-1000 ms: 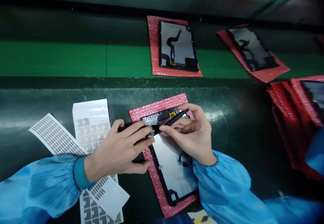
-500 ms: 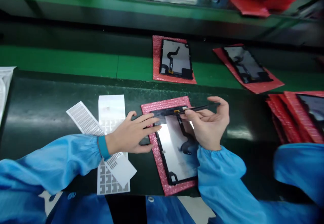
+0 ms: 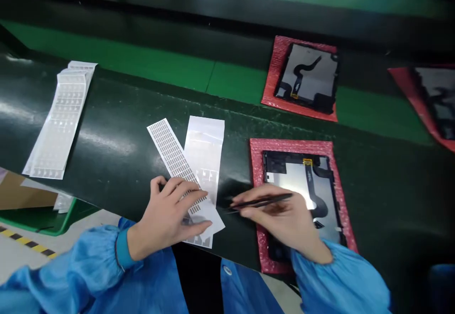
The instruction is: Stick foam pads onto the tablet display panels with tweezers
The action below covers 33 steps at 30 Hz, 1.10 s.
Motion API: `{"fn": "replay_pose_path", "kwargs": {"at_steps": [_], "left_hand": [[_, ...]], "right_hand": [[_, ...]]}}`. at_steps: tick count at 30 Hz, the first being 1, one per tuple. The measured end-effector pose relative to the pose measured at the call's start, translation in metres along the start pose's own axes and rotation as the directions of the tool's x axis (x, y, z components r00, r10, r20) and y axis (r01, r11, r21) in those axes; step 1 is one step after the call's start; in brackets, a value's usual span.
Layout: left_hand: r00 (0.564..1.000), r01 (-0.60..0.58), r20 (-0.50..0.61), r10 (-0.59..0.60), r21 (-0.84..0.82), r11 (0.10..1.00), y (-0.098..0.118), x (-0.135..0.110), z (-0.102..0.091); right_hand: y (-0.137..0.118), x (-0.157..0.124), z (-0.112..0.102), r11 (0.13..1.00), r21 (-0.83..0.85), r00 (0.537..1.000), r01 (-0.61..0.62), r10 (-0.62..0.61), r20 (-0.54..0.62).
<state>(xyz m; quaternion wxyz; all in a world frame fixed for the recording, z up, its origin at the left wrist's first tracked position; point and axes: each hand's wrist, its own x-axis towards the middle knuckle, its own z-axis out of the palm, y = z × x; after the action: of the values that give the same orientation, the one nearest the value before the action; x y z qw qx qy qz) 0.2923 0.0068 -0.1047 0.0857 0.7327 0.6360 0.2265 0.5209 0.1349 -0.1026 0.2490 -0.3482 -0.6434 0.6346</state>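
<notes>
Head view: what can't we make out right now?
All in the head view:
- Tweezers tip: blurred and too small; unclear whether it grips anything.
- Near panel: lower part hidden by right hand and sleeve.
- Sticker sheets: lower ends under left hand.
- Far-right panel: blurred, cut off by the frame edge.

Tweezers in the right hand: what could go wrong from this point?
1. The tweezers in the right hand point at the sticker sheets; the tips could gouge or tear a sticker.
2. The right sleeve lies over the open panel and might snag its flex cable.
3. The left hand pins only the sheets' near end at the table edge; they could slide.
</notes>
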Motion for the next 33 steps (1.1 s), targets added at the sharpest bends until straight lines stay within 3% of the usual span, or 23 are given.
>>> {"fn": "replay_pose_path", "kwargs": {"at_steps": [2,5,9,17,21,24,28,30,33], "left_hand": [[0.998,0.064,-0.028,-0.064,-0.011,0.998,-0.007,-0.015,0.007],[0.999,0.047,-0.024,-0.048,-0.038,0.998,-0.014,-0.017,0.018],[1.000,0.021,0.013,-0.021,-0.035,0.999,-0.017,-0.013,0.021],[1.000,0.001,-0.022,-0.002,-0.045,0.999,-0.015,-0.012,0.018],[1.000,-0.013,0.025,0.014,-0.037,0.999,-0.017,-0.011,0.015],[0.997,-0.057,0.060,0.058,-0.019,0.998,-0.022,-0.006,0.005],[0.968,-0.237,0.083,0.237,-0.014,0.971,-0.024,0.022,-0.003],[0.910,-0.399,0.109,0.401,-0.043,0.916,-0.016,0.044,0.003],[0.796,-0.590,0.120,0.593,-0.060,0.805,0.002,0.083,0.026]], "right_hand": [[0.002,0.007,0.022,0.996,0.051,0.993,-0.077,0.072,0.094],[0.012,0.015,0.038,0.983,0.132,0.990,-0.126,0.116,0.087],[0.021,0.016,0.038,0.978,0.140,0.987,-0.154,0.146,0.063],[0.023,0.016,0.038,0.963,0.152,0.973,-0.222,0.208,0.103],[0.020,0.015,0.041,0.966,0.138,0.975,-0.218,0.210,0.073],[0.009,0.021,0.019,0.960,0.183,0.976,-0.212,0.218,-0.009],[0.000,0.027,-0.045,0.985,0.141,0.957,-0.104,0.138,-0.255],[0.006,0.026,-0.072,0.994,0.069,0.937,-0.090,0.108,-0.332],[0.022,0.024,-0.090,0.996,0.039,0.918,-0.085,0.093,-0.385]]}}
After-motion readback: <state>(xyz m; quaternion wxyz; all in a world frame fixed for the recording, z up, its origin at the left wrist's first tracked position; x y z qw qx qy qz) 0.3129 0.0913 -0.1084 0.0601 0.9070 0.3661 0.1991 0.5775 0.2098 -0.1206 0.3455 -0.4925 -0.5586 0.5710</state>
